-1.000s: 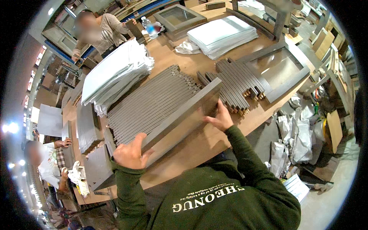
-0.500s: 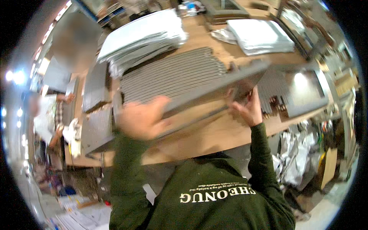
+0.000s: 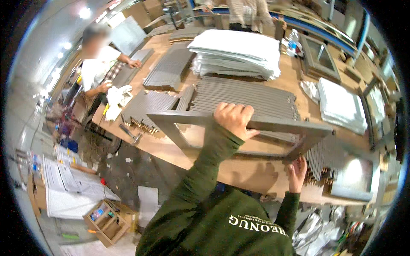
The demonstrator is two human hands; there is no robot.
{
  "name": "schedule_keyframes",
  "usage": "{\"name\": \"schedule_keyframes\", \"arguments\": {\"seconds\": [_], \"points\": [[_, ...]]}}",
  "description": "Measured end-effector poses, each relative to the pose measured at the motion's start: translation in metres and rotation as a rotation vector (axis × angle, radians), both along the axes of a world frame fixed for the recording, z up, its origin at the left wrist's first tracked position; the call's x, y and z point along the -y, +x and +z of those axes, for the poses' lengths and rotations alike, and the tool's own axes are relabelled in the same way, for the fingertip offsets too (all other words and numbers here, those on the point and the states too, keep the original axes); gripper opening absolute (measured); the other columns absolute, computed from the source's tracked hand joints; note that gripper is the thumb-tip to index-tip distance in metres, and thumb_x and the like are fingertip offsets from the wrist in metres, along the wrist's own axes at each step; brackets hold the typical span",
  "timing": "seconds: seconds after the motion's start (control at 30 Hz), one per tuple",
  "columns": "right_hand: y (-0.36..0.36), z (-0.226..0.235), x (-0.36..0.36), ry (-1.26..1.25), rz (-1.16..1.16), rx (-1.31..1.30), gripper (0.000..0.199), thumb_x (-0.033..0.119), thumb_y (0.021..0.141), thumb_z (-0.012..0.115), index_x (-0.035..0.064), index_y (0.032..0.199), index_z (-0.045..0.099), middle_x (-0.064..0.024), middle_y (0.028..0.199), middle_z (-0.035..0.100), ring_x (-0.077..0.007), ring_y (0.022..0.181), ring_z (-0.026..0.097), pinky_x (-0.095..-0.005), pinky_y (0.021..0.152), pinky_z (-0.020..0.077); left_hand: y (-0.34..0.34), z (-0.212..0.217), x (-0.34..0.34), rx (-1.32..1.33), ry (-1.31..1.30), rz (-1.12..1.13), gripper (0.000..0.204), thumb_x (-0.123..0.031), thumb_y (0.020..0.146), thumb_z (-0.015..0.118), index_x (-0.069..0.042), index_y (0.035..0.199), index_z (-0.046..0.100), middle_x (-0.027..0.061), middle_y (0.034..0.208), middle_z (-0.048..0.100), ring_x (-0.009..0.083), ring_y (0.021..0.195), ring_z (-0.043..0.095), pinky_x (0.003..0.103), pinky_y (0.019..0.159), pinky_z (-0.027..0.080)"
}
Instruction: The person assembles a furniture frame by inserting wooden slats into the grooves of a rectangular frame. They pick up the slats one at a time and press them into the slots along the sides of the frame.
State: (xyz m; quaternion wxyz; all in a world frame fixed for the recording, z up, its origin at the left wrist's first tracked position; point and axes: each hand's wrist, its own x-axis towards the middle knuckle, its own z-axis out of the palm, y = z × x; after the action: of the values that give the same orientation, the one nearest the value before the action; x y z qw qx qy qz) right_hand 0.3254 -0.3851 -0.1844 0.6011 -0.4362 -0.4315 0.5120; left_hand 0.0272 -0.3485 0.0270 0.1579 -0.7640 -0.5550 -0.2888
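I hold a grey rectangular metal frame (image 3: 273,124) tilted up off the wooden workbench (image 3: 239,168). My left hand (image 3: 232,119) grips the frame's upper rail near its middle. My right hand (image 3: 297,173) holds the frame's lower right corner from below. Behind the frame lies a flat bundle of grey metal rods (image 3: 252,96) on the bench. Both sleeves are dark green.
A stack of white sheets (image 3: 235,53) and another (image 3: 341,104) lie on the bench, with more rod bundles (image 3: 171,66) to the left. A person in white (image 3: 100,64) works at the bench's left end; another stands at the far side (image 3: 247,13). Papers and a wooden box (image 3: 109,215) sit on the floor.
The frame has been lifted and swung left, from lying on the rods to standing tilted on edge. My left hand shifted to its top rail; my view turned left.
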Motion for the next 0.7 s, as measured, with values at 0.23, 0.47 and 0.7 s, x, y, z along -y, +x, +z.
{"name": "schedule_keyframes", "arguments": {"seconds": [0.23,0.47,0.7], "points": [[0.0,0.02,0.012,-0.115,0.343,0.053,0.057,0.02,0.078,0.066,0.0037,0.125,0.039,-0.0084,0.117,0.047,-0.0164,0.103,0.047,-0.0267,0.084,0.0402,0.008,0.002,0.023,0.081,0.023,0.036,0.044,-0.033,0.043,0.079,-0.013,0.071,0.052,0.0031,0.061,0.054,0.0215,0.061,0.055,0.034,0.064,0.039],[-0.031,0.078,0.065,-0.202,0.885,-0.085,0.086,0.05,0.068,0.067,0.0036,0.131,0.031,-0.0149,0.129,0.041,-0.0297,0.115,0.044,-0.0388,0.091,0.0381,0.025,-0.015,0.114,0.021,-0.048,0.085,0.013,-0.02,0.063,0.062,-0.014,0.066,0.05,0.0016,0.056,0.052,0.0191,0.056,0.055,0.034,0.058,0.04],[-0.069,0.091,0.164,-0.237,0.872,-0.418,0.094,0.061,0.074,0.05,0.0006,0.138,0.015,-0.0226,0.138,0.025,-0.0346,0.124,0.032,-0.0464,0.102,0.0259,-0.002,-0.071,0.201,0.093,-0.601,-0.384,0.049,-0.019,0.056,0.072,-0.014,0.102,0.056,0.0057,0.091,0.055,0.0225,0.085,0.054,0.035,0.072,0.045]]}}
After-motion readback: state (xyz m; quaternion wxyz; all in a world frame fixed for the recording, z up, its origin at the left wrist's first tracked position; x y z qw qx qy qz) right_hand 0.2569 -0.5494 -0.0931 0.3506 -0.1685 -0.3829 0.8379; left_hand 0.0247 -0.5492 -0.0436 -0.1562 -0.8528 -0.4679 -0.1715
